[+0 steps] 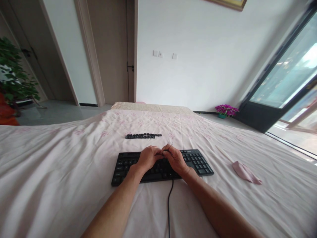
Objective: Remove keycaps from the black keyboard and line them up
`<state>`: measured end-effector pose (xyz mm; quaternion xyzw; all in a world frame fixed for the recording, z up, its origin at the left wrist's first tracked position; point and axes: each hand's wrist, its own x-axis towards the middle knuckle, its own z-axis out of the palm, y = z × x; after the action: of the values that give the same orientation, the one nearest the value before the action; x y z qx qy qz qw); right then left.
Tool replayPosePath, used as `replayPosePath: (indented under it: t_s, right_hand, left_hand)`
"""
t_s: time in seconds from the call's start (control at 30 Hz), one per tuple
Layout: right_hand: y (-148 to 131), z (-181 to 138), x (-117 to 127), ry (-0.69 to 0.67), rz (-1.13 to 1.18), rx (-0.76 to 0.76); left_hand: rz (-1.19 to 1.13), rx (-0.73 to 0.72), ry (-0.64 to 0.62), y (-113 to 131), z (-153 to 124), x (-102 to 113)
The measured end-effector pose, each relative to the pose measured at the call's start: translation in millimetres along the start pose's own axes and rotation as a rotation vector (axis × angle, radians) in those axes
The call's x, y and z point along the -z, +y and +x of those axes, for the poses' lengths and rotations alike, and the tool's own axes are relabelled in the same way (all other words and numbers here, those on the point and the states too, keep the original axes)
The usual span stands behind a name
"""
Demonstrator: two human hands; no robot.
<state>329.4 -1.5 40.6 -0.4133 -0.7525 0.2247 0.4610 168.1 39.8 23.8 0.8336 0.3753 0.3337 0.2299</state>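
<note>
Keyboard (155, 175) is lying under left hand (148, 157) and right hand (176, 160), both curled, any grip unclear; likely light, stiff, best held by ends (119, 174).

keyboard (160, 168) on sheet (74, 178) | keycaps (140, 136) — behind keyboard | cloth (245, 172) — right of keyboard

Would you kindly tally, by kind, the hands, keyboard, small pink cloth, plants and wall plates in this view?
Hands: 2
Keyboard: 1
Small pink cloth: 1
Plants: 2
Wall plates: 3
Total: 9
</note>
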Motion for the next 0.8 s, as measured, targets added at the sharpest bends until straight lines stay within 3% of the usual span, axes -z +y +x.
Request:
replayPosePath:
  t_s: [0.23, 0.43, 0.6, 0.8]
  right_hand:
    - [-4, -6, 3, 0.078, -0.020, 0.032]
    - [-5, -6, 2, 0.056, 0.021, 0.064]
    - [-3, -8, 1, 0.093, -0.007, 0.151]
    - [-5, -13, 3, 0.031, -0.182, 0.308]
  left_hand:
    - [-0.099, -0.040, -0.003, 8, -3, 1]
    - [-0.175, 0.006, -0.018, 7, -4, 3]
    - [-0.130, 0.008, -0.026, 8, -4, 5]
    - [-0.240, 0.082, 0.007, 0, -4, 9]
